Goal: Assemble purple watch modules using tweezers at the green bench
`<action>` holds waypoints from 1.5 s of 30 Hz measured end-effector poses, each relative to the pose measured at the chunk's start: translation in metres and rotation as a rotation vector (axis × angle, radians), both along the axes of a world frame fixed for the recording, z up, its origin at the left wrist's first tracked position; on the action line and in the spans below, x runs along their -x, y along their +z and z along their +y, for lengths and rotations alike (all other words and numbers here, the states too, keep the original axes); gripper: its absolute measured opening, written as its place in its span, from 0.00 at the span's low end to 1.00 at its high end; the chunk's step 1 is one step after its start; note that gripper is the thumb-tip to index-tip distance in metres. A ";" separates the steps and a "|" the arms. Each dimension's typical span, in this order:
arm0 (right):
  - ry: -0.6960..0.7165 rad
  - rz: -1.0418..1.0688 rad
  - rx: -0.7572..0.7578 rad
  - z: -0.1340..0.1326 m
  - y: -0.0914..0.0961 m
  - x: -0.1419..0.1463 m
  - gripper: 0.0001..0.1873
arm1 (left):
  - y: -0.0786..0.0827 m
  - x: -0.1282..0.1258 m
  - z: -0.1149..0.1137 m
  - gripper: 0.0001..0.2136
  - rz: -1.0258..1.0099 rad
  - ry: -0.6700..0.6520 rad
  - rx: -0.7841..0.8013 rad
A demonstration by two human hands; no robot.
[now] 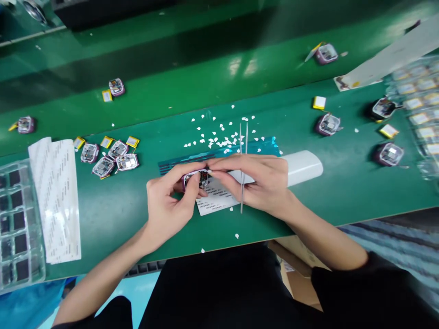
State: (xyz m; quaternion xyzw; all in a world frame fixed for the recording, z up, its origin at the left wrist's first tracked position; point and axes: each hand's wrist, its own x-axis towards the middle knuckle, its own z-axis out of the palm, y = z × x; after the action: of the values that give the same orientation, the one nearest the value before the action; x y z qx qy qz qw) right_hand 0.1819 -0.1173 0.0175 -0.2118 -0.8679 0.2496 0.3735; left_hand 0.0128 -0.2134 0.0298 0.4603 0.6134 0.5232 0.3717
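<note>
My left hand [168, 196] is closed around a small purple watch case [196, 178], held just above the green bench. My right hand [260, 180] pinches at the top edge of that same case with thumb and forefinger, and a pair of metal tweezers [243, 164] is tucked between its fingers, tips pointing away from me. Under both hands lies a white label sheet [216, 201]. A blue film strip [219, 153] lies just beyond them, with several small white backing scraps [219, 135] scattered past it.
A cluster of several purple cases with yellow batteries [113, 157] sits to the left, beside white paper strips [56, 196] and a clear tray of dark parts [17, 228]. More cases [328, 124] and a clear tray [421, 105] lie to the right. A white oblong object [302, 167] rests behind my right hand.
</note>
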 end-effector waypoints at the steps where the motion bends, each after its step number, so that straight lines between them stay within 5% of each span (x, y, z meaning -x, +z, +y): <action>1: -0.005 -0.015 -0.021 0.000 0.000 0.000 0.06 | -0.001 0.000 0.000 0.06 -0.002 -0.007 0.004; 14: -0.012 0.021 0.016 0.000 0.000 0.003 0.09 | 0.002 -0.002 0.001 0.07 -0.158 0.036 0.024; 23: -0.024 -0.043 -0.331 0.002 -0.016 -0.001 0.22 | 0.000 -0.003 0.002 0.07 -0.215 0.039 0.080; 29: -0.294 -0.141 -0.209 0.010 -0.009 -0.002 0.22 | 0.004 -0.003 0.003 0.09 -0.257 0.060 0.115; 35: 0.022 -0.104 -0.462 0.017 -0.004 -0.007 0.16 | 0.002 -0.003 0.003 0.08 -0.281 0.047 0.138; 39: 0.033 -0.150 -0.599 0.017 -0.006 -0.011 0.13 | 0.001 -0.003 0.003 0.08 -0.272 0.051 0.151; 45: 0.114 -0.181 -0.563 0.016 0.004 -0.021 0.16 | 0.002 -0.003 0.002 0.08 -0.246 0.032 0.152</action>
State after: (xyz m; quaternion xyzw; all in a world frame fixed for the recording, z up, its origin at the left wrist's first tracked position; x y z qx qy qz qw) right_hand 0.2024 -0.1013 0.0213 -0.0722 -0.9433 -0.0001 0.3239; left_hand 0.0157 -0.2118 0.0318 0.3534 0.6084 0.5337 0.4691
